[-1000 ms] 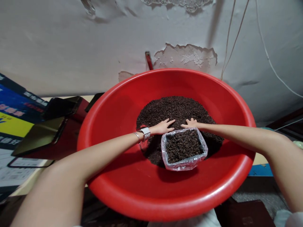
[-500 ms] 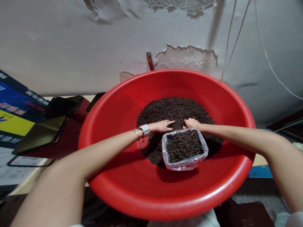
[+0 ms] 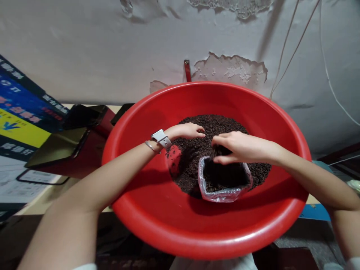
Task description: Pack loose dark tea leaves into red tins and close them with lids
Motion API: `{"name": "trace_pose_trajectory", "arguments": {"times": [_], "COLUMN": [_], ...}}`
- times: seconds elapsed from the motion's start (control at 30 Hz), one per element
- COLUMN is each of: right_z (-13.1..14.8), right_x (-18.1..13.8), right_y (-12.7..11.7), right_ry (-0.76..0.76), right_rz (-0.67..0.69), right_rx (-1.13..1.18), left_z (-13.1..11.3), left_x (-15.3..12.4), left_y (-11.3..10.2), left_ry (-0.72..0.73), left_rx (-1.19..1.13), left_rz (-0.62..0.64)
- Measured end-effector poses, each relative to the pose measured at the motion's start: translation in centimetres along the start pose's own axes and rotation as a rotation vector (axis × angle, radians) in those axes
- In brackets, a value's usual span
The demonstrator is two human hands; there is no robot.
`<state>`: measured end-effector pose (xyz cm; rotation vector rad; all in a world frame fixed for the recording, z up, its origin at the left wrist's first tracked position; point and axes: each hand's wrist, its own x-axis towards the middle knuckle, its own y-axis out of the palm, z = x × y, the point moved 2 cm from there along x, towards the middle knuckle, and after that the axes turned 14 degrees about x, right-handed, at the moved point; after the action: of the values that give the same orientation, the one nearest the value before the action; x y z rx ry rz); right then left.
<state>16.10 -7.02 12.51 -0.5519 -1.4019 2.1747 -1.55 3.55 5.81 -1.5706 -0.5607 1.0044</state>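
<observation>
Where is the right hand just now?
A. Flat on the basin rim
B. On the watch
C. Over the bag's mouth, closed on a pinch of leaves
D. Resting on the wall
C: the right hand is cupped over the bag, dark leaves caught in its fingers.

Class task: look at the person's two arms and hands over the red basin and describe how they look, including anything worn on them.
Both arms are bare from the wrists to well up the arm. The left wrist carries a watch with a pale grey strap and, beside it, a thin silver bangle. The left hand and right hand wear no gloves, and no rings show.
</observation>
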Motion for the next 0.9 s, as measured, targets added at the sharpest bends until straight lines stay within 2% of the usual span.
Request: {"name": "trace_pose_trajectory", "arguments": {"times": [0.1,0.23,0.3,0.43,0.57,0.7,0.8,0.83,0.9], "right_z": [0.1,0.2,0.7,1.2,0.8,0.3,-0.4,-0.8,-2.0], "right_x": [-0.8,-1.0,-1.0,-0.6,0.1,0.7,0.2,-0.1,-0.7], "right_y": [0.4,0.9,0.9,0.5,1.4,1.7,0.1,-0.9,-3.3], "right_ry": [-0.025,-0.013,-0.056,-0.148,-0.195,-0.221,-0.224,-0.211,-0.150], "right_rz": [0.174,0.306,0.345,0.297,0.406,0.390,0.415,0.361,0.141], "right_rx": [-0.048,-0.106,-0.070,0.069,0.142,0.177,0.331,0.408,0.554], "left_z": [-1.1,-2.2,-2.5,-2.6,-2.7,-3.5,-5.1,-5.9,-7.7], "left_x": [-0.9,-2.1,-2.4,-2.5,-2.6,-2.8,-3.6,-3.9,-4.8], "left_y": [-1.2,-2.6,-2.8,-2.8,-2.8,-3.1,-3.5,-3.5,-3.3], "left_ry": [0.025,0.053,0.061,0.063,0.066,0.134,0.215,0.257,0.383], "left_rx": [-0.027,-0.061,-0.072,-0.097,-0.121,-0.202,-0.322,-0.344,-0.337], "left_rz": [-0.132,-0.309,-0.334,-0.353,-0.383,-0.515,-0.636,-0.655,-0.640]}}
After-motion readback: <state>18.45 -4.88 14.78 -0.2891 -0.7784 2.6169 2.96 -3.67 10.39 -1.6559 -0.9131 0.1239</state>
